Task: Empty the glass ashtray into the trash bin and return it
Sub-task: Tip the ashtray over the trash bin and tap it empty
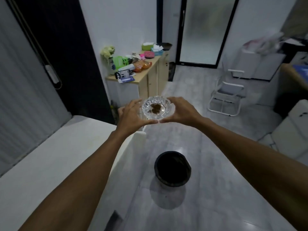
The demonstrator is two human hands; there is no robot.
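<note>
Both forearms reach out; the left hand [131,116] and right hand [179,110] cup the ashtray [155,108] upright between them, brown ash inside, held above grey floor tiles [208,189] beyond the black bin [172,170]. No writing is legible.

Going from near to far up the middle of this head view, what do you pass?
Black trash bin on the floor → glass ashtray, held level between the left hand and the right hand, brown residue in it → wooden cabinet with clutter on top → frosted glass door.
</note>
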